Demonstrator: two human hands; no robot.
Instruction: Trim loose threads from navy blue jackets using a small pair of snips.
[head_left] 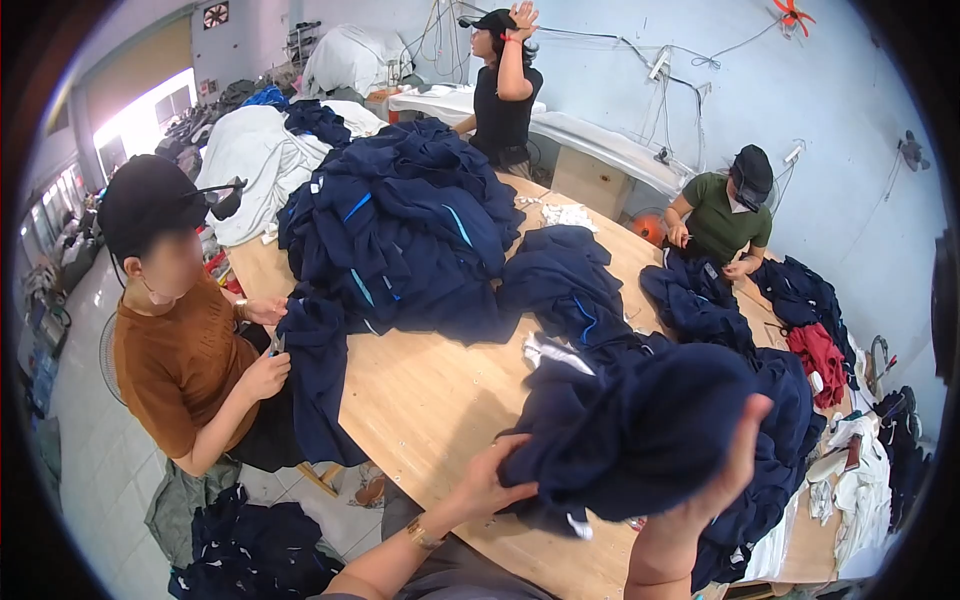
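A bunched navy garment (pixel 630 430) is held up over the near edge of the wooden table. My left hand (pixel 495 480) pinches its left side between thumb and fingers. On the other side my right hand (pixel 705 490) holds it, thumb pointing up along the fabric; its other fingers are hidden by the cloth. White bits show at the garment's upper left and lower edge. Behind it lies another navy garment (pixel 570 285) with a bright blue strip. More navy clothes (pixel 790 400) lie close by on the right.
A tall heap of navy garments (pixel 400 230) covers the table's far left. A person in brown (pixel 180 340) works with snips at the left; a person in green (pixel 725 215) handles cloth opposite. Another stands behind. White cloth (pixel 865 480) and a red piece (pixel 818 360) lie right.
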